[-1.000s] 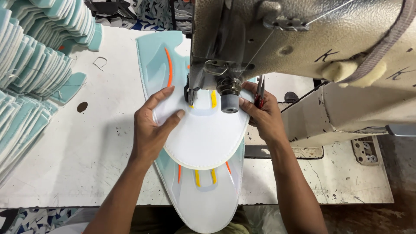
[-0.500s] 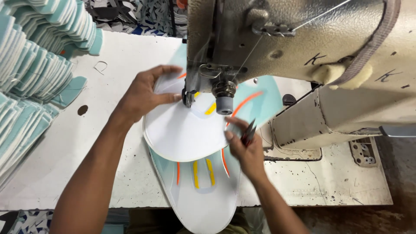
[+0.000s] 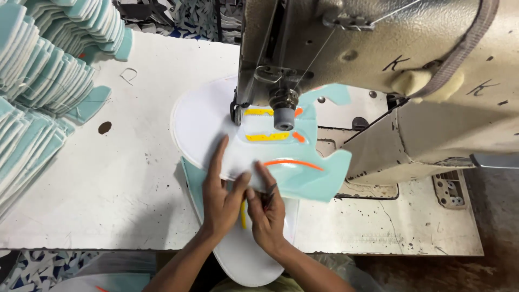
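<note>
The white and teal shoe-upper piece point(image 3: 254, 146) is lying in the middle of the frame, under the needle foot point(image 3: 284, 116) of the sewing machine point(image 3: 378, 59). It is now lying crosswise: the white rounded end is pointing to the left of the frame and the teal tabs to the right, whereas a second ago the rounded end was pointing toward the bottom. The piece is being swung round the needle, so the seam seems to be passing from one edge to the next.

The left hand point(image 3: 221, 197) is pressing flat on the near edge of the piece, fingers spread and holding nothing. The right hand point(image 3: 266, 208), which half a second ago was lower right of the needle, is now sitting just beside the left, fingers partly curled round what looks like a small dark tool; whether it is truly gripping it I cannot tell.

A second like piece point(image 3: 243, 254) is lying beneath, reaching over the bottom edge of the white table point(image 3: 108, 184). Stacks of teal cut pieces point(image 3: 38, 81) are filling the upper left.
</note>
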